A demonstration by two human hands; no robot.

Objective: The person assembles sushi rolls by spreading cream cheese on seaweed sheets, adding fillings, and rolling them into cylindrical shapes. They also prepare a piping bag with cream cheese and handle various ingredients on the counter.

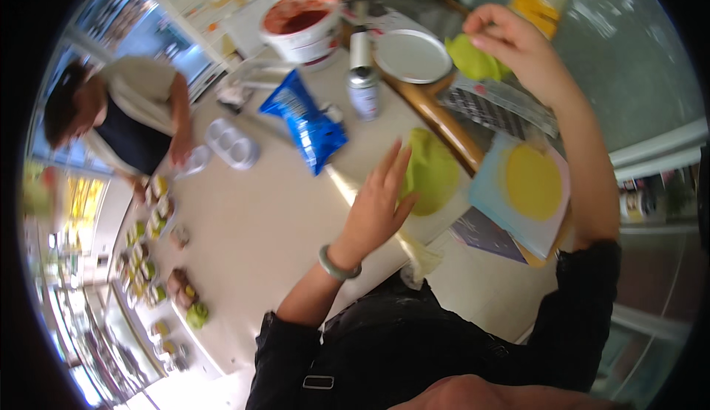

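Observation:
My left hand (380, 205) is open with fingers apart, over the left edge of a round, thin green dough wrapper (435, 174) on the table. Whether its fingers touch the wrapper cannot be told. Farther up and to the right, my right hand (510, 41) has its thumb and fingers curled on the upper edge of a crumpled green wrapper (477, 60). Blur hides the exact pinch. Below that hand a yellow round wrapper (533, 180) lies on pale blue and pink sheets (488, 185).
On the table (266, 232) stand a tub of red filling (302, 27), a spray can (363, 96), a blue packet (305, 121) and a white mould tray (233, 144). A wooden rolling pin (438, 124) lies near the right. Another person (133, 110) handles several packed sweets (144, 266) at the left.

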